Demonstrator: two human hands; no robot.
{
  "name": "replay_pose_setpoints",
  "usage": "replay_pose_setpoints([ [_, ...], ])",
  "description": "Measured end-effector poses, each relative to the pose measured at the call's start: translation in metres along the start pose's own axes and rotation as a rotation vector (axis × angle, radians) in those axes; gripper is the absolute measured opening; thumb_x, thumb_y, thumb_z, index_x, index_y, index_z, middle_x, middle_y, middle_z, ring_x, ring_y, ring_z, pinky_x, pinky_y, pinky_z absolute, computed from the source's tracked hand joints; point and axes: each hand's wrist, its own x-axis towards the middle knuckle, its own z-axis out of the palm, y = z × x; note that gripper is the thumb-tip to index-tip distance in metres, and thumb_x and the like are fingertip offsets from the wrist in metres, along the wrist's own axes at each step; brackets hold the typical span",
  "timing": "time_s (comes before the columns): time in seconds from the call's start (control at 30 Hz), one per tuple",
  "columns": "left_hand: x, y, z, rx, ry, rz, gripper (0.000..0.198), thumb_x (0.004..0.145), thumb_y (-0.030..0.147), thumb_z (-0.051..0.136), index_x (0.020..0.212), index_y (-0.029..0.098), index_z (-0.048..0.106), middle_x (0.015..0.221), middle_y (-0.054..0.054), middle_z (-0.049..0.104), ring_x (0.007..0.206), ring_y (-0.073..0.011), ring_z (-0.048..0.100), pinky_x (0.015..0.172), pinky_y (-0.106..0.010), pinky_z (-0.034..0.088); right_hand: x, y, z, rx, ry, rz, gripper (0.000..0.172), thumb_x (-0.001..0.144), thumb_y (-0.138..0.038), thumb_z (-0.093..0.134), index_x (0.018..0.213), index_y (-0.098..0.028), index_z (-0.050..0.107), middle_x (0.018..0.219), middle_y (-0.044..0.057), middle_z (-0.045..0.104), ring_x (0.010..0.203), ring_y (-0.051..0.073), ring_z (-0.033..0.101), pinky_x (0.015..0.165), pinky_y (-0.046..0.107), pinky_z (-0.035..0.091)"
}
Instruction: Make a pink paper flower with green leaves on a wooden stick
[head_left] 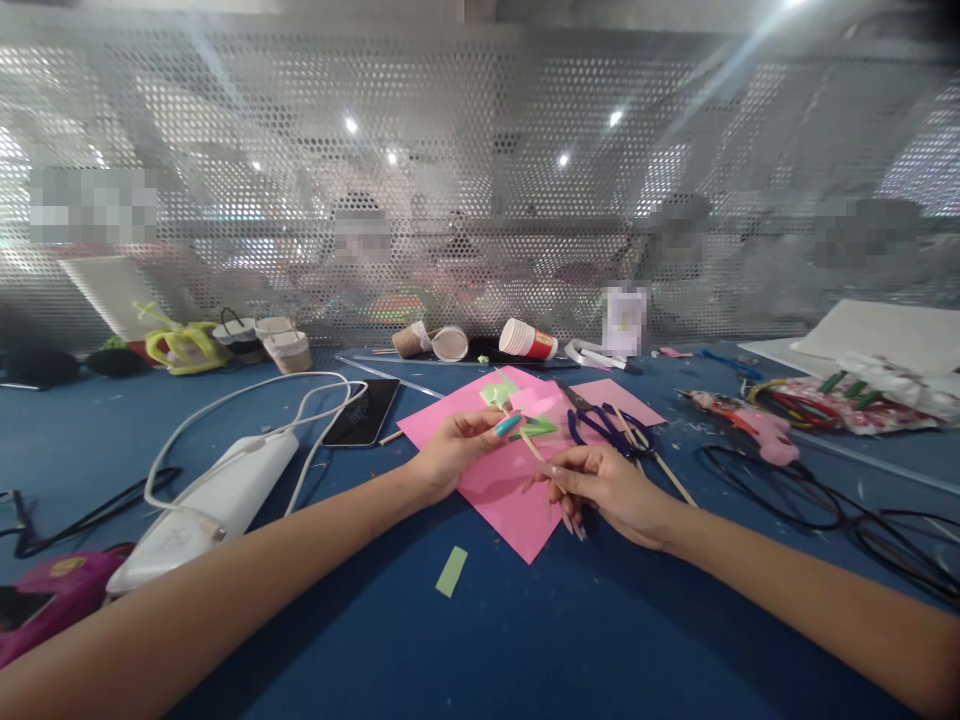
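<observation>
A thin wooden stick [532, 447] slants between my two hands over a pink paper sheet [517, 520]. My left hand [457, 455] pinches its upper end; whether paper is also between those fingers I cannot tell. My right hand [600, 490] is closed around the lower end. Close behind my fingertips are a lighter pink paper piece [544, 402] and green paper pieces [538, 429], partly hidden. Scissors with dark blue handles [606, 428] lie to the right, beside more wooden sticks [675, 480]. A small green paper strip [451, 571] rests on the table, nearer to me.
Left are a phone [364, 412], a white power bank [217, 500] and its looping cable. A pink glue gun [772, 435] with a black cord lies right. Paper cups [529, 340] stand or lie along the perforated metal screen [480, 200] at the back.
</observation>
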Motion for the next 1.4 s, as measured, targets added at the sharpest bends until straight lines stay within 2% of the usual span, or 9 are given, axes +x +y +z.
replay_pose_setpoints([
  [0.1, -0.0005, 0.0027, 0.0020, 0.017, -0.031, 0.026, 0.020, 0.061, 0.030, 0.080, 0.078, 0.020, 0.074, 0.101, -0.006, 0.068, 0.108, -0.0228, 0.058, 0.093, -0.035, 0.046, 0.0003, -0.0005, 0.0003, 0.004, -0.006, 0.005, 0.033, 0.067, -0.043, 0.077, 0.072, -0.012, 0.066, 0.061, 0.001, 0.064, 0.044, 0.007, 0.056, 0.041, 0.019, 0.046],
  [0.4, -0.0004, 0.0016, 0.0027, 0.044, 0.021, 0.057, 0.013, 0.064, 0.023, 0.077, 0.076, 0.020, 0.073, 0.095, -0.002, 0.067, 0.107, -0.0208, 0.058, 0.090, -0.030, 0.045, -0.0012, -0.0014, 0.0018, -0.042, -0.023, -0.052, 0.032, 0.067, -0.043, 0.077, 0.064, -0.013, 0.064, 0.054, -0.001, 0.060, 0.040, 0.006, 0.051, 0.038, 0.019, 0.043],
  [0.47, 0.0002, 0.0003, 0.0023, 0.056, 0.012, 0.072, 0.015, 0.065, 0.026, 0.077, 0.078, 0.019, 0.072, 0.094, -0.003, 0.067, 0.107, -0.0210, 0.057, 0.090, -0.031, 0.045, -0.0017, -0.0025, 0.0023, -0.056, -0.026, -0.058, 0.033, 0.069, -0.044, 0.075, 0.062, -0.014, 0.063, 0.051, -0.002, 0.058, 0.038, 0.006, 0.051, 0.037, 0.019, 0.043],
  [0.57, 0.0007, -0.0005, 0.0022, 0.121, 0.028, 0.110, 0.018, 0.067, 0.031, 0.076, 0.077, 0.018, 0.071, 0.087, -0.002, 0.065, 0.097, -0.0172, 0.059, 0.090, -0.030, 0.043, -0.0022, -0.0042, 0.0028, -0.070, -0.031, -0.052, 0.033, 0.071, -0.045, 0.073, 0.062, -0.015, 0.062, 0.050, -0.002, 0.059, 0.038, 0.007, 0.051, 0.036, 0.019, 0.042],
  [0.73, 0.0008, 0.0003, 0.0044, 0.207, 0.113, 0.152, 0.023, 0.063, 0.032, 0.078, 0.077, 0.017, 0.066, 0.086, -0.001, 0.063, 0.087, -0.0141, 0.058, 0.088, -0.031, 0.044, -0.0017, -0.0028, 0.0017, -0.078, -0.036, -0.051, 0.033, 0.072, -0.044, 0.072, 0.062, -0.014, 0.062, 0.050, -0.002, 0.058, 0.038, 0.007, 0.051, 0.037, 0.019, 0.042],
  [0.9, -0.0012, 0.0021, 0.0073, 0.201, 0.116, 0.148, 0.026, 0.062, 0.035, 0.078, 0.075, 0.016, 0.067, 0.095, -0.004, 0.062, 0.093, -0.0155, 0.057, 0.086, -0.030, 0.046, -0.0010, 0.0000, 0.0005, -0.067, -0.028, -0.059, 0.030, 0.072, -0.043, 0.073, 0.065, -0.015, 0.063, 0.051, -0.002, 0.059, 0.039, 0.007, 0.051, 0.036, 0.020, 0.042],
  [1.07, -0.0026, 0.0044, 0.0089, 0.183, 0.097, 0.125, 0.026, 0.062, 0.034, 0.078, 0.076, 0.016, 0.066, 0.092, -0.003, 0.062, 0.096, -0.0166, 0.058, 0.086, -0.029, 0.046, -0.0014, 0.0001, 0.0006, -0.069, -0.032, -0.061, 0.030, 0.071, -0.043, 0.073, 0.064, -0.015, 0.063, 0.051, -0.002, 0.058, 0.039, 0.007, 0.050, 0.037, 0.019, 0.043],
  [1.23, -0.0005, 0.0026, 0.0080, 0.213, 0.119, 0.150, 0.031, 0.064, 0.031, 0.077, 0.082, 0.015, 0.057, 0.089, -0.002, 0.062, 0.087, -0.0126, 0.059, 0.083, -0.028, 0.047, -0.0011, 0.0013, -0.0006, -0.047, -0.024, -0.057, 0.028, 0.071, -0.040, 0.074, 0.066, -0.015, 0.063, 0.057, -0.001, 0.060, 0.041, 0.006, 0.051, 0.037, 0.019, 0.044],
  [1.4, -0.0034, -0.0002, 0.0084, 0.257, 0.187, 0.249, 0.046, 0.068, 0.027, 0.075, 0.093, 0.021, 0.036, 0.083, 0.001, 0.062, 0.082, -0.0109, 0.060, 0.077, -0.027, 0.049, -0.0008, 0.0026, -0.0009, -0.036, -0.027, -0.055, 0.027, 0.072, -0.040, 0.074, 0.068, -0.015, 0.064, 0.060, -0.001, 0.061, 0.042, 0.006, 0.052, 0.038, 0.020, 0.044],
])
